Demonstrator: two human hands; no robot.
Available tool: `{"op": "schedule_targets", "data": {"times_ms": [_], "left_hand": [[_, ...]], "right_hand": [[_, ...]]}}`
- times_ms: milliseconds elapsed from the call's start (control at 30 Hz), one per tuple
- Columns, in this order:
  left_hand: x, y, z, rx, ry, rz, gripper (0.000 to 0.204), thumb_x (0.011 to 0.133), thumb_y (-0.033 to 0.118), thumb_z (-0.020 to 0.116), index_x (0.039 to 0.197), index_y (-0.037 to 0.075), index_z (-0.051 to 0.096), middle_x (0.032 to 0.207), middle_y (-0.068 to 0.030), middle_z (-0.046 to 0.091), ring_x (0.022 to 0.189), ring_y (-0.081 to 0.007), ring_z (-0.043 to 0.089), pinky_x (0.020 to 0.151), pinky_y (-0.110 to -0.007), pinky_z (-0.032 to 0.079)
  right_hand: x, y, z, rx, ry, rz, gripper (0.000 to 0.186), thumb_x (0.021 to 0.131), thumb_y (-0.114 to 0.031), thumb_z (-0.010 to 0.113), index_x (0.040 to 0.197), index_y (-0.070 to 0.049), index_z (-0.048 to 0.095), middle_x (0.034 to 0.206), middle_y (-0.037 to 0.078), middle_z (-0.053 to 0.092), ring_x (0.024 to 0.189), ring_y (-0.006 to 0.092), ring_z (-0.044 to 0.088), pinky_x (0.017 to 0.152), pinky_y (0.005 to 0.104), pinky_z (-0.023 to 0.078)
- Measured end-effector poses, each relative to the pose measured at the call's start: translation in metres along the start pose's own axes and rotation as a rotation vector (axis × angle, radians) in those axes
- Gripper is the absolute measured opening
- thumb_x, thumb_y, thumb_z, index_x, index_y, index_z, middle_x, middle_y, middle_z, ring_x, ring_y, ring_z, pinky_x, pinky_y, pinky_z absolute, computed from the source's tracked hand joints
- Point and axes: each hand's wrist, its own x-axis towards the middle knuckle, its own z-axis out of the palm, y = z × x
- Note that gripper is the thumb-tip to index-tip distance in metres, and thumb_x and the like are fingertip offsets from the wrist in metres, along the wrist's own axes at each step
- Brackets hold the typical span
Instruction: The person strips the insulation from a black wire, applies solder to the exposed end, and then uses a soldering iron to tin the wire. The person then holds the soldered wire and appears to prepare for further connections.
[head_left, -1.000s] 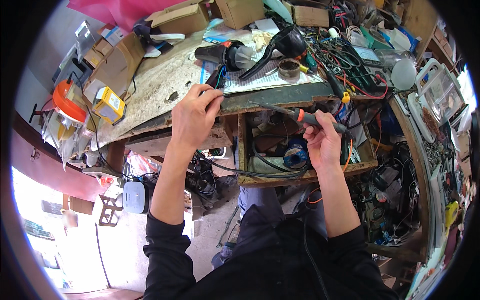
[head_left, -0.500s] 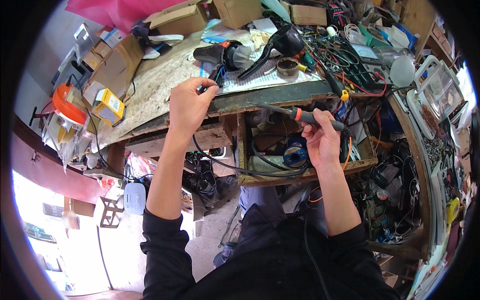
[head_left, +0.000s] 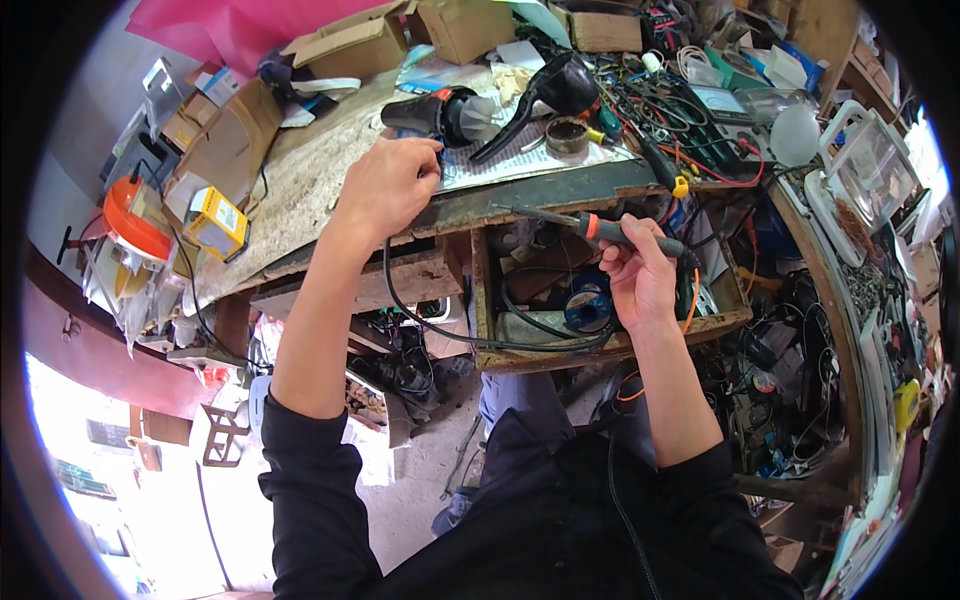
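In my right hand [head_left: 640, 265] is a soldering iron [head_left: 610, 230], its dark grey handle with an orange band and its thin tip pointing left over the bench edge. My left hand [head_left: 392, 185] is closed at the bench's front edge; a black cable [head_left: 400, 305] comes from beneath it and loops down to the drawer. Its fingertips are mostly hidden. Just beyond lie blue wires [head_left: 447, 160] and an opened hair dryer body [head_left: 420, 115], dark with orange. A black curved shell piece [head_left: 560, 85] rests right of it, near a round tin [head_left: 567, 137].
The open wooden drawer [head_left: 620, 350] holds a solder spool [head_left: 588, 308]. Tangled test leads and a meter [head_left: 722, 103] crowd the bench's right side. Cardboard boxes [head_left: 355, 45] stand at the back. A yellow box [head_left: 216, 222] and an orange lamp-like thing [head_left: 137, 218] sit at left.
My left hand has moved slightly away from me, toward the hair dryer body, and turned knuckles up, hiding its fingertips. My right hand with the soldering iron has hardly moved.
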Motion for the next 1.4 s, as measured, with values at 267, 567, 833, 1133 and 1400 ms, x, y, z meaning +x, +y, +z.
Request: {"op": "schedule_targets", "data": {"times_ms": [267, 567, 833, 1133, 1400], "left_hand": [[0.004, 0.016, -0.004, 0.037, -0.096, -0.123, 0.015, 0.084, 0.010, 0.061, 0.086, -0.002, 0.070, 0.100, -0.0222, 0.073, 0.097, -0.0400, 0.069, 0.086, -0.045, 0.054], [0.002, 0.031, 0.005, 0.236, -0.118, -0.054, 0.012, 0.091, 0.012, 0.058, 0.090, 0.003, 0.067, 0.092, -0.0186, 0.070, 0.090, -0.0405, 0.066, 0.078, -0.051, 0.052], [-0.001, 0.015, 0.009, -0.028, -0.161, -0.133, 0.013, 0.093, 0.012, 0.060, 0.099, 0.001, 0.066, 0.090, -0.0140, 0.071, 0.071, -0.0287, 0.070, 0.066, -0.042, 0.055], [-0.003, 0.014, 0.013, -0.514, -0.131, -0.371, 0.013, 0.092, 0.010, 0.059, 0.094, -0.003, 0.064, 0.082, -0.0143, 0.071, 0.059, -0.0227, 0.071, 0.059, -0.037, 0.054], [0.003, 0.017, 0.011, -0.261, -0.139, -0.237, 0.015, 0.092, 0.017, 0.059, 0.094, 0.003, 0.066, 0.081, -0.0169, 0.072, 0.069, -0.0282, 0.073, 0.067, -0.043, 0.055]], "right_hand": [[-0.001, -0.001, 0.001, 0.026, -0.023, -0.002, 0.012, 0.095, -0.012, 0.069, 0.087, -0.008, 0.062, 0.082, 0.012, 0.073, 0.064, 0.0143, 0.072, 0.058, 0.0285, 0.063], [0.001, -0.003, 0.002, 0.112, -0.002, 0.009, 0.011, 0.096, -0.013, 0.068, 0.087, -0.009, 0.062, 0.082, 0.013, 0.072, 0.063, 0.0143, 0.071, 0.057, 0.0281, 0.063], [0.001, -0.002, 0.000, 0.112, 0.010, 0.029, 0.013, 0.095, -0.013, 0.069, 0.085, -0.010, 0.062, 0.082, 0.012, 0.071, 0.062, 0.0145, 0.070, 0.057, 0.0275, 0.062], [0.002, -0.002, 0.004, 0.084, -0.013, -0.009, 0.013, 0.095, -0.013, 0.070, 0.086, -0.009, 0.061, 0.080, 0.012, 0.072, 0.063, 0.0144, 0.071, 0.057, 0.0288, 0.062], [0.014, -0.006, 0.011, 0.002, -0.056, -0.092, 0.014, 0.095, -0.013, 0.070, 0.086, -0.008, 0.061, 0.080, 0.011, 0.071, 0.063, 0.0147, 0.071, 0.058, 0.0289, 0.062]]}}
